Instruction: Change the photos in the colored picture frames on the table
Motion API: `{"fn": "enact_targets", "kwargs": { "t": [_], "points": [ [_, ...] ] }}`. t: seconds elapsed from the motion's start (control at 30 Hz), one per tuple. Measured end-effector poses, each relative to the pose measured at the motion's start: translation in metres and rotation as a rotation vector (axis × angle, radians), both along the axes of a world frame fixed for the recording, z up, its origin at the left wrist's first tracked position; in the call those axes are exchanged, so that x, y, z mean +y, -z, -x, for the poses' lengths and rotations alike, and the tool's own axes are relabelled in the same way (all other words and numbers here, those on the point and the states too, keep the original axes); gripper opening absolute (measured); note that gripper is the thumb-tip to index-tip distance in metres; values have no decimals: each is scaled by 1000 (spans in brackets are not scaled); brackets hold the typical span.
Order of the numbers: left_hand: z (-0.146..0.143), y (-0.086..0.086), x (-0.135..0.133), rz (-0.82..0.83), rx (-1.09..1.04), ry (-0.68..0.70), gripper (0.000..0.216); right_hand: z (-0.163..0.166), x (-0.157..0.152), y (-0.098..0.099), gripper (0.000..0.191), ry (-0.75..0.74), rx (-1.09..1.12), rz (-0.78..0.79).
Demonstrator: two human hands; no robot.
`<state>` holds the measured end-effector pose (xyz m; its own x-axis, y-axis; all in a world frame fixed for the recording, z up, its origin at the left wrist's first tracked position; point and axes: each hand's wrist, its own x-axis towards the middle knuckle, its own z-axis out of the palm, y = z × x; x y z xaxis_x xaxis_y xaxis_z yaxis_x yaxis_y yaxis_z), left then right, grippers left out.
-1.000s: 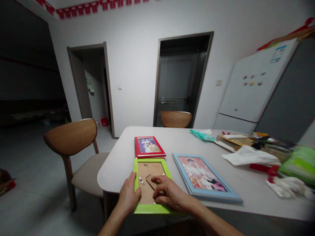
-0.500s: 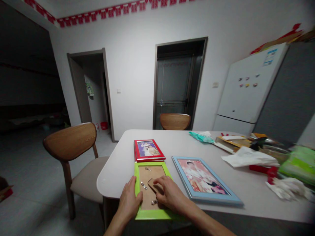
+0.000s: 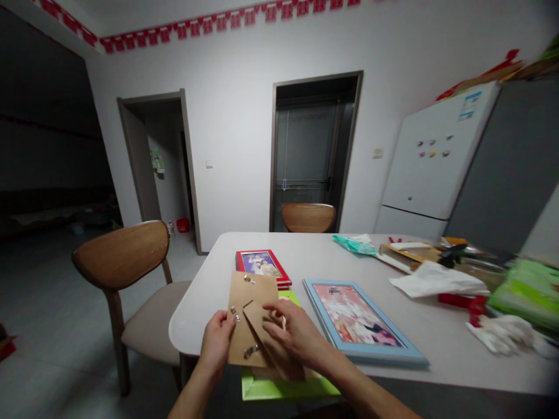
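A brown backing board (image 3: pixel 244 291) with small metal clips and a partly raised stand flap (image 3: pixel 273 346) is tilted up above the green picture frame (image 3: pixel 262 391). My left hand (image 3: pixel 218 340) grips the board's left edge, thumb on its face near a clip. Over the board's right side is my right hand (image 3: pixel 297 331), its fingers apart and curved beside the flap; whether they touch it is hard to tell. The board and hands cover most of the green frame. Just behind lies a red picture frame (image 3: pixel 282 273) with a photo, and to the right a blue picture frame (image 3: pixel 384 356).
On the white table's (image 3: pixel 196 302) right side lie white paper (image 3: pixel 437 280), a teal wrapper (image 3: pixel 356 244), white gloves (image 3: pixel 502 334) and a green package (image 3: pixel 524 291). One wooden chair (image 3: pixel 122 250) stands at the left, another (image 3: pixel 308 217) behind the table.
The backing board has come up out of the green frame, held by my left hand. My right hand's fingers have spread, and the stand flap stands further from the board.
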<state>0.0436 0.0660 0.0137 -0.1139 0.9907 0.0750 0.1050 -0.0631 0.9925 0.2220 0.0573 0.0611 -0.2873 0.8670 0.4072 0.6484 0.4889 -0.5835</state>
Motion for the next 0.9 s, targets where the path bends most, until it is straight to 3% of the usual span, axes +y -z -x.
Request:
{"fn": "enact_targets", "kwargs": {
  "t": [0.27, 0.37, 0.5, 0.6, 0.7, 0.83, 0.9],
  "points": [
    [92, 7, -2, 80, 55, -111, 33, -47, 19, 36, 38, 288, -231, 119],
    [105, 14, 2, 91, 178, -140, 30, -52, 20, 45, 35, 332, -312, 153],
    [107, 18, 6, 68, 407, -223, 28, -48, 21, 43, 33, 333, -337, 210],
    [100, 15, 4, -6, 559, -294, 36, -49, 25, 41, 38, 360, -317, 233],
    [76, 8, -5, -93, 642, -272, 40, -54, 31, 41, 47, 405, -190, 229],
    [16, -4, -26, -194, 667, -121, 41, -54, 29, 32, 59, 323, 301, 494],
    [-17, -9, -37, -253, 664, 66, 49, -50, 23, 23, 62, 239, 550, 614]
  ]
}}
